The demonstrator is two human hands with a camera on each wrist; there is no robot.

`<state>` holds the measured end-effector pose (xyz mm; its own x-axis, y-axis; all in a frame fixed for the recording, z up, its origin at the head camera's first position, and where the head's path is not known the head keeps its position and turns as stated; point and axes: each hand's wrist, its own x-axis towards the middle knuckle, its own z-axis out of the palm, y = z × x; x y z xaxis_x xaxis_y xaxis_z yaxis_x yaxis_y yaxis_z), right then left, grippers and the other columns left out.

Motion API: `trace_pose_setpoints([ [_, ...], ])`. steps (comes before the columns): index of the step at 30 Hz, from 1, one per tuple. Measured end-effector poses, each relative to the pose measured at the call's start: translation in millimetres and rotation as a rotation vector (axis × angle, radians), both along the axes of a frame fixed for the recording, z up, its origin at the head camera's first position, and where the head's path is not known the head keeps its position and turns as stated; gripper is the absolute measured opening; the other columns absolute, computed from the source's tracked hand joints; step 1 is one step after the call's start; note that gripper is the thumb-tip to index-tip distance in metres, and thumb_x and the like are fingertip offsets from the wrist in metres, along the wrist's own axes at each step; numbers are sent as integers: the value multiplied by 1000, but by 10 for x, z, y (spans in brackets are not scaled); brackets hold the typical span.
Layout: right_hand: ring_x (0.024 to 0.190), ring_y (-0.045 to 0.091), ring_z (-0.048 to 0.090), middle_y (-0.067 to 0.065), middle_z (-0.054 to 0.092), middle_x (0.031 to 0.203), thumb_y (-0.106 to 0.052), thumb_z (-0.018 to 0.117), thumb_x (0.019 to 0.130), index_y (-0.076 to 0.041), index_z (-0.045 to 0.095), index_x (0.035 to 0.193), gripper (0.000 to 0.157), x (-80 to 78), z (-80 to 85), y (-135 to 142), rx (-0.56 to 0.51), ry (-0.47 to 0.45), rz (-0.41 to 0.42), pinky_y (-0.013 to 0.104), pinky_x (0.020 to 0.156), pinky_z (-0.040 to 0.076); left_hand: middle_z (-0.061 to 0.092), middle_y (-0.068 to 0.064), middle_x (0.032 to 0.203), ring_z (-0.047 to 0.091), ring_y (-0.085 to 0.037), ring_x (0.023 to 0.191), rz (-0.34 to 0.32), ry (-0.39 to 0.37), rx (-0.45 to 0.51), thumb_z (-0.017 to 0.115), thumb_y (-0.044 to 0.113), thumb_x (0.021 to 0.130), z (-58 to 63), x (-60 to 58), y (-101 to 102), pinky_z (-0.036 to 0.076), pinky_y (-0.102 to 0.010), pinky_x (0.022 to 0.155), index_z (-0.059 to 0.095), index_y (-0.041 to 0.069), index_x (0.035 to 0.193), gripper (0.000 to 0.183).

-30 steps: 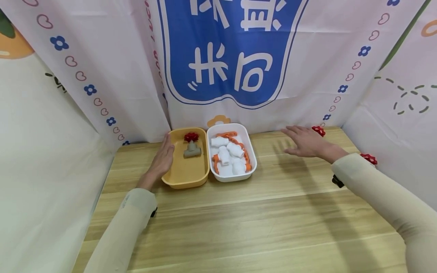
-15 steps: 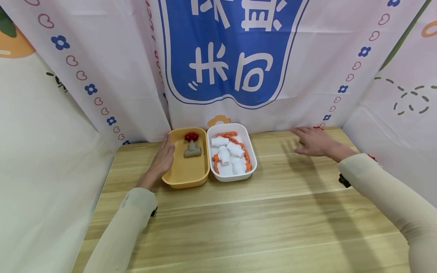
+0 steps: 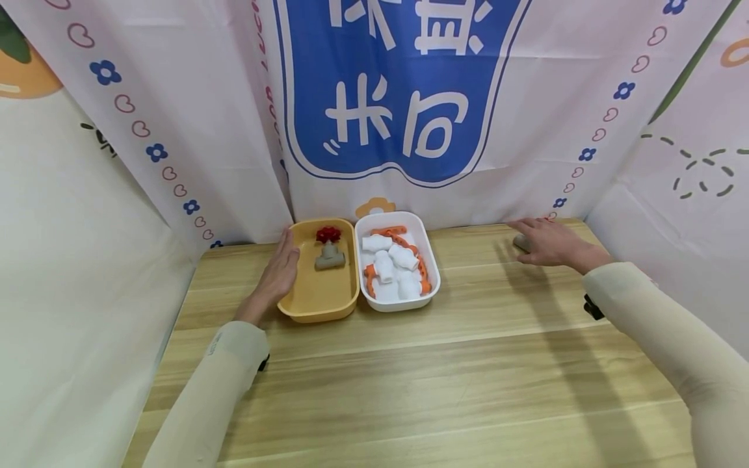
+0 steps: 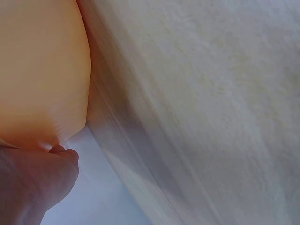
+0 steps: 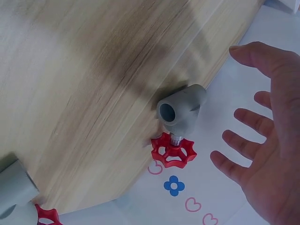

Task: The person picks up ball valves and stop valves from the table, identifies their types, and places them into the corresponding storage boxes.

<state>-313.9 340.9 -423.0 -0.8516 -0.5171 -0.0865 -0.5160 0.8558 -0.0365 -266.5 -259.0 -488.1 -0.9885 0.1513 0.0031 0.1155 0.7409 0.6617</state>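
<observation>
My left hand lies with straight fingers along the left wall of the yellow tray. Inside that tray is a grey pipe valve with a red handwheel. In the left wrist view, part of the left hand touches the tray's wall. At the table's back right, my right hand hovers over another grey valve, mostly hidden beneath it. The right wrist view shows this valve with its red handwheel; the right hand is spread beside it, holding nothing.
A white tray beside the yellow one holds white fittings and orange-handled parts. Another grey valve lies on the table in the right wrist view. Cloth walls enclose the wooden table.
My right hand has shifted right over the back valve, whose grey body now peeks out left of the fingers. The red handwheels there have become covered. The left hand has stayed put.
</observation>
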Motion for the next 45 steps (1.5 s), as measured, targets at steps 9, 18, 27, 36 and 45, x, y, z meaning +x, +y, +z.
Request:
trace_pose_setpoints([
  [9, 132, 57, 53, 35, 52, 150, -21, 84, 88, 3, 45, 155, 81, -65, -57, 59, -19, -31, -14, 71, 108, 43, -15, -7, 177, -9, -32, 164, 2, 5, 5, 9, 43, 116, -4, -2, -5, 2, -54, 132, -9, 5, 168, 67],
  [18, 131, 57, 54, 37, 46, 153, -20, 82, 90, 3, 43, 156, 80, -125, -145, 104, -14, -110, -105, 72, 103, 47, -15, -7, 177, -9, -31, 164, 7, 1, 10, 12, 39, 116, 1, 0, -4, 3, -55, 132, -9, 6, 168, 64],
  [27, 133, 57, 52, 38, 42, 156, -20, 81, 90, 4, 41, 157, 81, -204, -275, 151, -30, -127, -142, 74, 105, 44, -14, -7, 178, -8, -32, 164, 7, 7, 9, 11, 41, 116, -4, -6, -4, 4, -55, 132, -9, 7, 168, 65],
  [36, 133, 59, 50, 39, 44, 153, -19, 82, 88, 8, 42, 155, 82, -275, -375, 202, -48, -129, -144, 73, 107, 43, -14, -8, 177, -9, -30, 164, 11, 0, 14, 13, 36, 117, 10, 25, 8, 2, -53, 132, -9, 7, 168, 63],
  [45, 136, 60, 46, 40, 43, 153, -17, 79, 91, 10, 41, 154, 78, -294, -391, 205, -58, -173, -176, 73, 112, 39, -15, -7, 177, -10, -31, 164, 6, -9, 23, 14, 35, 117, 15, 11, 0, 0, -52, 132, -10, 9, 168, 62],
])
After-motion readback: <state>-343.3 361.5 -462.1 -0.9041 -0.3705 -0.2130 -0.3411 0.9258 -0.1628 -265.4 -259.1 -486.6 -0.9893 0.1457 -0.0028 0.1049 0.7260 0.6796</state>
